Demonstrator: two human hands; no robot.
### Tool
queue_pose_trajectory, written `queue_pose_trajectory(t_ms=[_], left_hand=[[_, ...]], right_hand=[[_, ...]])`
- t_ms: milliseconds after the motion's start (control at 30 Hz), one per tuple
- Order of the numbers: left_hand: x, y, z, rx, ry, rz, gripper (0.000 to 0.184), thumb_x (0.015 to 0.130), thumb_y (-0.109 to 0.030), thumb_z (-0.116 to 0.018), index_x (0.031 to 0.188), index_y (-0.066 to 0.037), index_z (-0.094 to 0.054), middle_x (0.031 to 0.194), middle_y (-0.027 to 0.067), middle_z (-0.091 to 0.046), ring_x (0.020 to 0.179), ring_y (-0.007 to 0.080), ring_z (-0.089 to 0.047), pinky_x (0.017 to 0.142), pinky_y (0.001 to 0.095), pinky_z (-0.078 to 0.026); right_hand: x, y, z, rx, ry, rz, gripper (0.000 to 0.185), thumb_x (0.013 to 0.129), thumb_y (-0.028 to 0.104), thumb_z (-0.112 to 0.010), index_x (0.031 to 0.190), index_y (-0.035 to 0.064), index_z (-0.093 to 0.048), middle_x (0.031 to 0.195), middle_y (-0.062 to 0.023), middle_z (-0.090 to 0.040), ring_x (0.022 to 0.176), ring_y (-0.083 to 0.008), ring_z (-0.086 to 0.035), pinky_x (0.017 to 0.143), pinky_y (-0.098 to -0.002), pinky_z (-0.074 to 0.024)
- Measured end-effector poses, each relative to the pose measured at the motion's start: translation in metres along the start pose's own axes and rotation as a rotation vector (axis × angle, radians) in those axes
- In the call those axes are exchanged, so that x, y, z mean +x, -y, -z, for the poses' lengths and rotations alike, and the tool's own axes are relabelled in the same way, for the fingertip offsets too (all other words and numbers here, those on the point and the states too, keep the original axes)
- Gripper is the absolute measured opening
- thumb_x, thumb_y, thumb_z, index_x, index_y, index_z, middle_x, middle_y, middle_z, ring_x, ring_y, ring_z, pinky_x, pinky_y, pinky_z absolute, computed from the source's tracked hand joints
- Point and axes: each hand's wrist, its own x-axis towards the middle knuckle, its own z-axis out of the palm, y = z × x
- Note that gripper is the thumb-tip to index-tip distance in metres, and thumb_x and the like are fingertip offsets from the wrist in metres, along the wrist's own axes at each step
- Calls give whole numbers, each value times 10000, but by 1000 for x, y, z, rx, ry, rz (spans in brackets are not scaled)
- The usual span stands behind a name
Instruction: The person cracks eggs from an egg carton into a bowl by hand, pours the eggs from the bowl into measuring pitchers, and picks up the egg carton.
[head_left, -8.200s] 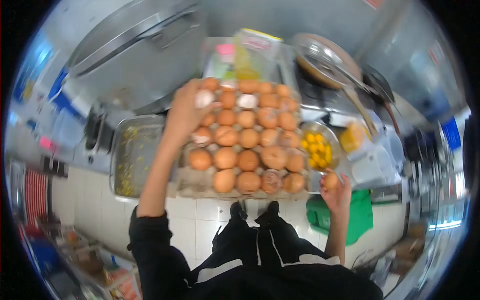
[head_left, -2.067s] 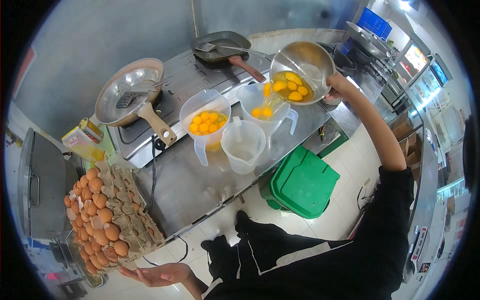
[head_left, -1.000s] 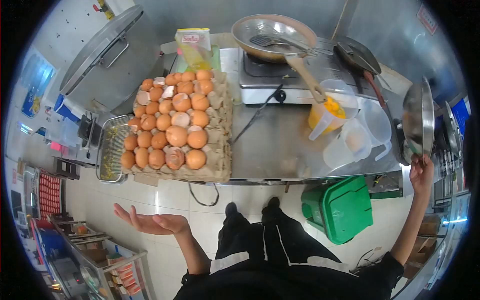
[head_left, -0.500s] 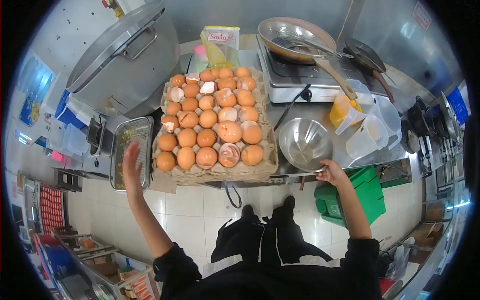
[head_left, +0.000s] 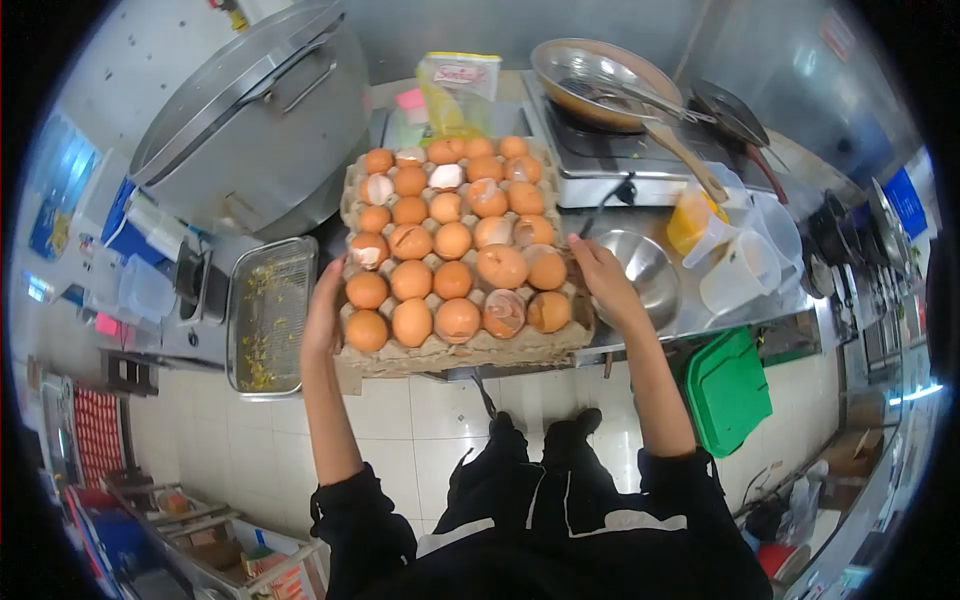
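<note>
Both hands are at the sides of a stack of cardboard egg trays (head_left: 470, 358). Brown eggs and broken shells (head_left: 503, 266) fill the top tray. My left hand (head_left: 325, 305) presses against the stack's left side, its fingers partly hidden there. My right hand (head_left: 601, 272) holds the right side near the middle, thumb along the edge. Just right of that hand stands a steel bowl (head_left: 655, 280), partly covered by the forearm. A pitcher with yellow yolks (head_left: 690, 222) stands at the right beside other clear plastic pitchers (head_left: 740, 272).
On the left are a large lidded pot (head_left: 265, 125) and a wire-racked tray with yellow bits (head_left: 268, 320). A pan (head_left: 605, 85) with utensils rests on the stove (head_left: 600, 160). A green bin (head_left: 728, 390) stands below the counter's right side. A bag (head_left: 460, 95) lies behind the eggs.
My right hand has let go of the steel bowl, which now rests on the counter, and has moved to the egg stack's right side. My left hand has come to its left side.
</note>
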Motion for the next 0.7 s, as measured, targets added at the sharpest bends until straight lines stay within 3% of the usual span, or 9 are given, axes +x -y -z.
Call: queue_pose_trajectory(t_ms=[100,167,233,333,400,500,567,633,700], left_hand=[[5,11,7,-17,21,-59,544,893,-376,-460,1266,16,-403,1243,99,-468,1153,183,-428,994,321,-297],[-1,4,0,-68,-35,-36,557,867,-395,-491,1251,3,-428,1256,92,-456,1152,180,-425,997,315,-293],[7,12,10,-52,10,-106,598,846,-409,-515,1244,27,-420,1258,111,-450,1165,186,-407,1007,310,-281],[12,11,19,50,20,-192,769,805,-454,-552,1301,85,-320,1361,196,-332,1270,246,-307,1052,317,-224],[0,0,8,-33,-2,-174,732,818,-432,-543,1303,69,-322,1339,177,-354,1240,236,-337,1034,319,-249],[-20,-14,5,-97,65,-273,702,829,-417,-534,1317,38,-319,1327,147,-374,1233,220,-342,1029,315,-246],[-21,-15,9,-171,81,-303,703,830,-417,-531,1320,39,-313,1330,151,-367,1245,224,-323,1034,321,-235],[-28,-22,9,-243,125,-323,705,832,-416,-529,1322,40,-307,1334,154,-361,1257,227,-304,1039,328,-223],[-43,-37,10,-94,87,-343,693,836,-415,-521,1320,36,-312,1351,156,-332,1270,227,-280,1035,333,-227]], right_hand=[[4,6,-29,-196,-108,62,530,887,451,-424,1042,-39,-552,991,-225,-571,977,-298,-534,836,-347,-391],[16,-14,-30,54,-157,117,503,855,429,-488,1081,-17,-538,1051,-206,-554,993,-304,-528,851,-346,-394],[16,-28,-32,-206,-159,385,481,808,353,-567,1143,14,-506,1094,-181,-534,1002,-303,-520,869,-347,-397],[56,-71,-21,-277,-96,489,517,723,273,-643,1163,47,-493,1069,-150,-556,987,-283,-536,857,-370,-420],[13,-14,-30,515,-34,126,464,851,333,-526,1178,8,-477,1085,-116,-559,991,-229,-537,854,-336,-432],[22,-46,-6,196,-158,506,479,888,358,-473,1215,9,-453,1175,-114,-501,1063,-215,-493,915,-341,-392],[27,-33,-7,244,-95,586,486,884,358,-477,1223,11,-447,1209,-121,-477,1087,-215,-477,928,-345,-382],[1,5,-18,696,-175,143,471,887,350,-463,1216,14,-444,1236,-117,-447,1102,-220,-465,930,-352,-382],[13,-6,-1,679,-152,140,478,880,350,-468,1216,11,-441,1226,-119,-453,1094,-223,-471,924,-353,-387]])
